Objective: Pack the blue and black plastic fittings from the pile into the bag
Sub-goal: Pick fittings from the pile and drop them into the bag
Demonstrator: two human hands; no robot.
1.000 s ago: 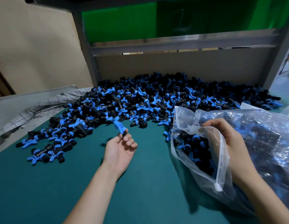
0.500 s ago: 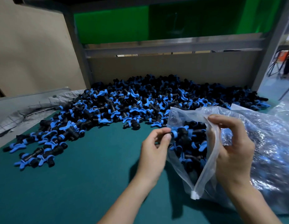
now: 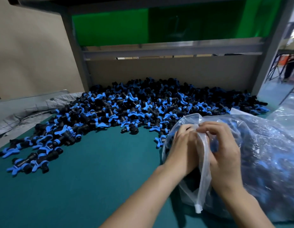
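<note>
We note bag point(image 3: 266, 153) near right, partly filled; big pile point(image 3: 134, 106) of fittings point(image 3: 130, 128) lies far. Right hand point(image 3: 225, 155) pinches bag rim; left hand point(image 3: 182, 148) curled at mouth, grasp indiscernible. Much left, we judge.

Both hands at the mouth of the clear bag point(image 3: 266, 153) — right hand point(image 3: 223, 155) pinches the rim, left hand point(image 3: 184, 150) alongside; fitting pile point(image 3: 134, 106) behind on green table point(image 3: 93, 186).

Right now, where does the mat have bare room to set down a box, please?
The green mat is bare at near left, between the pile behind and the bag on the right. Crowded: the back, under that pile, and the bag's mouth, where left hand and right hand meet.
</note>
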